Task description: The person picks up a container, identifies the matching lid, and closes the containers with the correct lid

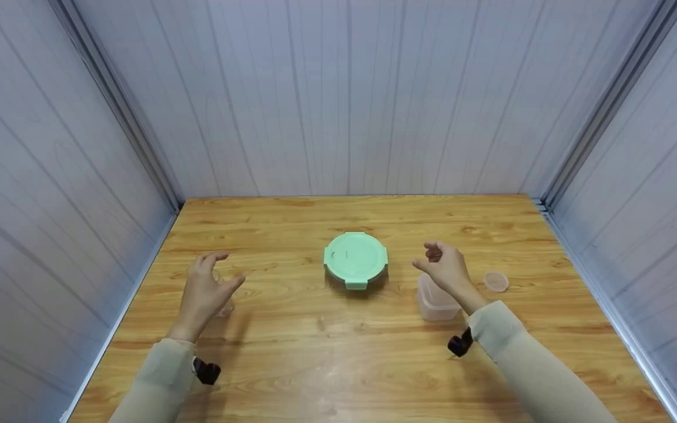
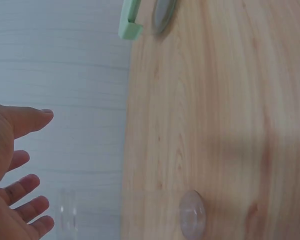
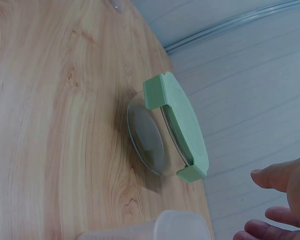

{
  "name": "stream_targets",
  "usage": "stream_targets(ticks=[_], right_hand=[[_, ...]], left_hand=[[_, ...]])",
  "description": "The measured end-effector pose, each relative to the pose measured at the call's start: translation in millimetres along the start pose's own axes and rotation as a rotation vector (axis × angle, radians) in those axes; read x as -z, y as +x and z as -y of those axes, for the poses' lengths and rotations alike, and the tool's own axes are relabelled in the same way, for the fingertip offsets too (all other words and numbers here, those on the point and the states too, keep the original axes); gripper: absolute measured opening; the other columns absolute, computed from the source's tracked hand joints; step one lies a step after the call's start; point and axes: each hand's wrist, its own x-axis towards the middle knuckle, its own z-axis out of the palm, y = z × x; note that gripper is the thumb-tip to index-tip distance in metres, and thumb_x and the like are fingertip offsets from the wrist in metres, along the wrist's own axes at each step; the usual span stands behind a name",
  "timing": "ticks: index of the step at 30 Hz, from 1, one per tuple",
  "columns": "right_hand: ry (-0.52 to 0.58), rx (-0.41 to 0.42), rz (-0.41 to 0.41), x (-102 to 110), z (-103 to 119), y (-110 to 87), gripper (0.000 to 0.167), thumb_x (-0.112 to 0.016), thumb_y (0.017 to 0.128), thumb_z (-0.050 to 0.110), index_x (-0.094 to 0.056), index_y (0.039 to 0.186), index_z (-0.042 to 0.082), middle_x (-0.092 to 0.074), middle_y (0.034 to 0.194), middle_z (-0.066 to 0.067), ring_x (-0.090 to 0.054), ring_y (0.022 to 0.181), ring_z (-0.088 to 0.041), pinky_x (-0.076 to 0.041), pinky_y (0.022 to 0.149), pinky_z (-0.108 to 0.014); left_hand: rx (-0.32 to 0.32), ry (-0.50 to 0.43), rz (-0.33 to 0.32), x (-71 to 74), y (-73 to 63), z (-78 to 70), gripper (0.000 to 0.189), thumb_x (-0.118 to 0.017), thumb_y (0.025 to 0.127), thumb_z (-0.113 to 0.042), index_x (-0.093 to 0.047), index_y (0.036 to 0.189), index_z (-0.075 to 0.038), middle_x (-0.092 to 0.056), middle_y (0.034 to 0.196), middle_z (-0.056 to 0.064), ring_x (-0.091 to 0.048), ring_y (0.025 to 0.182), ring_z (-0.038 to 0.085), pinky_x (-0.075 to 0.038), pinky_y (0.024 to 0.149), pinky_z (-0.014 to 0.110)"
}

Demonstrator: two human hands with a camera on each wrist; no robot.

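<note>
A round glass food container [image 1: 355, 258] with a mint-green snap lid [image 3: 187, 122] sits mid-table between the hands. My left hand [image 1: 203, 294] hovers at the left, thumb and fingers spread apart and nothing gripped. Beside and partly behind it stands a tall clear vessel with a round base [image 2: 192, 215]; much of it is hidden by the hand in the head view. On the other side, my right hand [image 1: 447, 270] is held over a translucent plastic box [image 1: 437, 305], overlapping it in the head view. Its fingers are loosely bent, with a gap to the thumb.
A small round translucent disc [image 1: 496, 281] lies right of the box. The wood-grain table [image 1: 327, 364] is bordered by pale panel walls [image 1: 338, 100] at the back and both sides. Each wrist wears a small black camera.
</note>
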Motion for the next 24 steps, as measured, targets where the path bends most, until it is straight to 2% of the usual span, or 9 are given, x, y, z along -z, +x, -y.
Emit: stream_targets(ticks=[9,24], right_hand=[[-0.004,-0.007,-0.013,5,-4,-0.4,0.053,-0.077,0.100,0.017,-0.060,0.144,-0.008,-0.065,0.133,-0.028,-0.065,0.122,-0.042,-0.057,0.106,-0.052],[-0.009,-0.049,0.017,21,-7,-0.9,0.057,-0.076,0.102,0.018,-0.055,0.148,-0.008,-0.060,0.141,-0.029,-0.061,0.130,-0.044,-0.053,0.114,-0.053]], left_hand=[[0.032,0.011,-0.052,3.8,-2.0,18.8,0.073,-0.086,0.094,-0.016,-0.049,0.152,0.010,-0.046,0.155,0.033,-0.039,0.147,0.053,-0.039,0.122,0.068],[0.101,-0.047,-0.120,6.9,-9.8,38.7,0.089,-0.087,0.090,-0.014,-0.037,0.160,0.010,-0.039,0.161,0.036,-0.036,0.151,0.055,-0.034,0.124,0.070]])
